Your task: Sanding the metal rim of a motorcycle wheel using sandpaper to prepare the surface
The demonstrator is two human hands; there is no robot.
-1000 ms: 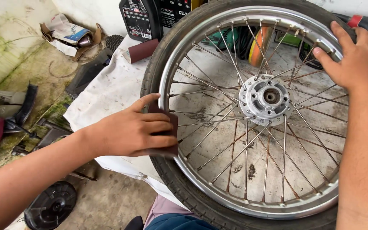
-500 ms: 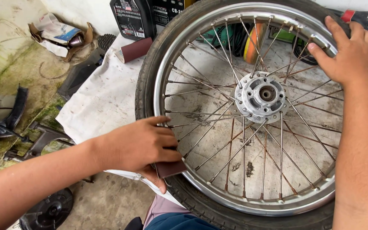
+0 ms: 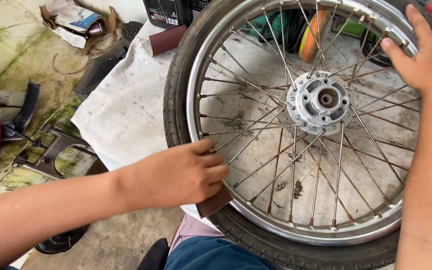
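Note:
A spoked motorcycle wheel [image 3: 196, 95] with a chrome rim, black tyre and grey hub [image 3: 321, 102] lies flat on a stained white cloth [image 3: 126, 110]. My left hand [image 3: 176, 175] presses a folded piece of brown sandpaper [image 3: 215, 202] against the near-left part of the rim. My right hand [image 3: 423, 55] rests spread on the far-right part of the rim and tyre, steadying the wheel. Several spokes near the bottom look rusty.
A roll of brown sandpaper [image 3: 163, 40] lies on the cloth at the back, beside a black container [image 3: 168, 12]. Crumpled packaging [image 3: 73, 20], black plastic parts [image 3: 26, 107] and a dark frame piece [image 3: 58, 150] lie on the mossy concrete at left. My blue-clad knee [image 3: 216, 255] is below the wheel.
My left hand with the sandpaper has slid along the rim toward me, from the left side to the lower left. The view has moved closer to the wheel.

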